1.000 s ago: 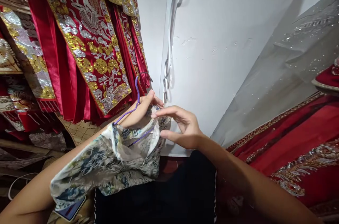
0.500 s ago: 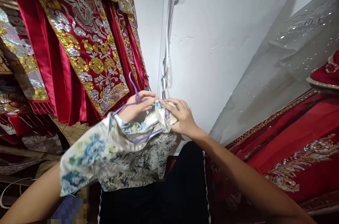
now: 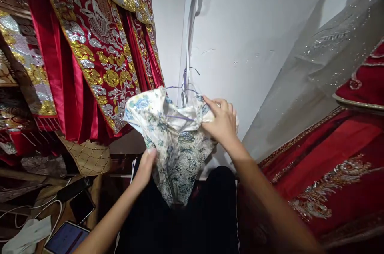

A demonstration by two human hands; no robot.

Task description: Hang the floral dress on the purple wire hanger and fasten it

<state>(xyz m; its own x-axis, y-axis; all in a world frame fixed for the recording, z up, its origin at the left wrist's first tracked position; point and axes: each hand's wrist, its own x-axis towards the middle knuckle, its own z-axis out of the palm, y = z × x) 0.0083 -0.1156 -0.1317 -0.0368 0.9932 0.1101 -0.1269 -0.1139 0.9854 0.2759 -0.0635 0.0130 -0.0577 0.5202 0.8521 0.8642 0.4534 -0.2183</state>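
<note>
Gripping floral garment, right hand; screen text unreadable

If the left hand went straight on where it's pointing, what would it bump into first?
Most likely the flowery top: the left hand is right at its edge and seems to touch it, though depth is hard to judge.

No readable text or labels.

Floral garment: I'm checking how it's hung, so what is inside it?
The bottom bar of a purple hanger shows across the neck opening of the floral garment. Fabric covers the hanger's ends at the shoulders and hides anything lower inside.
</note>
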